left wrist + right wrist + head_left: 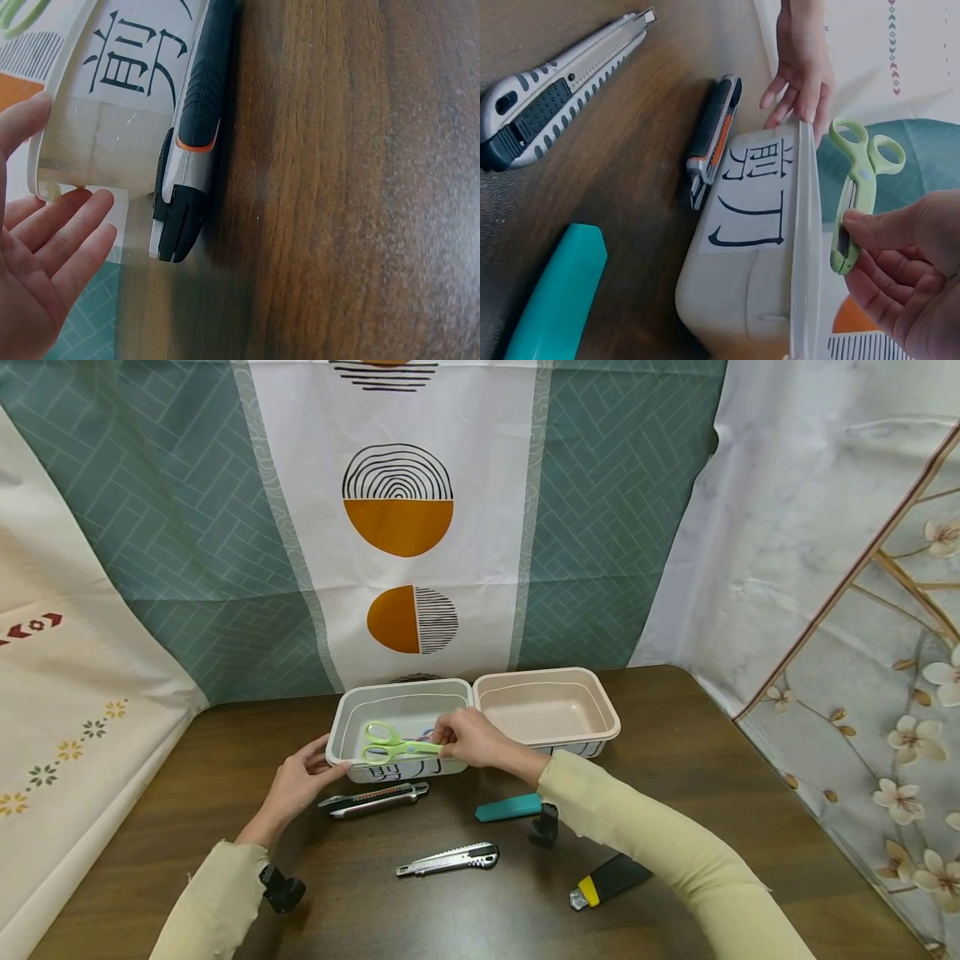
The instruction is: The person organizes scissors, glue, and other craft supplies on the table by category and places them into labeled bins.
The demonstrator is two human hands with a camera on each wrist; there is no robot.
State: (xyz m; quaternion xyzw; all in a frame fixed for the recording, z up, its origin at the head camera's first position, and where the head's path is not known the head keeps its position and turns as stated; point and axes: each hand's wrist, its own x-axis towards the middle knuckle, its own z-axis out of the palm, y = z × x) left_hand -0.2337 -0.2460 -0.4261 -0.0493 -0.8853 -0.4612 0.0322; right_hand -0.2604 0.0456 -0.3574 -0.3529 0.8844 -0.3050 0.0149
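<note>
My right hand (471, 739) pinches a pair of light green scissors (864, 180) by the blade end, thumb on one side and fingers on the other. In the head view the scissors lie across the front rim of the light grey bin (397, 693), handles to the left. My left hand (296, 781) grips that bin's front left corner, thumb at the rim and fingers against the outside, as the left wrist view shows. A paper label (754, 195) with black characters covers the bin's front. Inside, something purple and blue shows partly behind the right hand.
A beige bin (551, 681) adjoins on the right. A black-and-silver utility knife (373, 800) lies just before the grey bin. Nearer are a silver utility knife (448, 859), a teal cutter (508, 808) and a black-and-yellow cutter (609, 882), partly under the right sleeve. Curtains hang behind the table.
</note>
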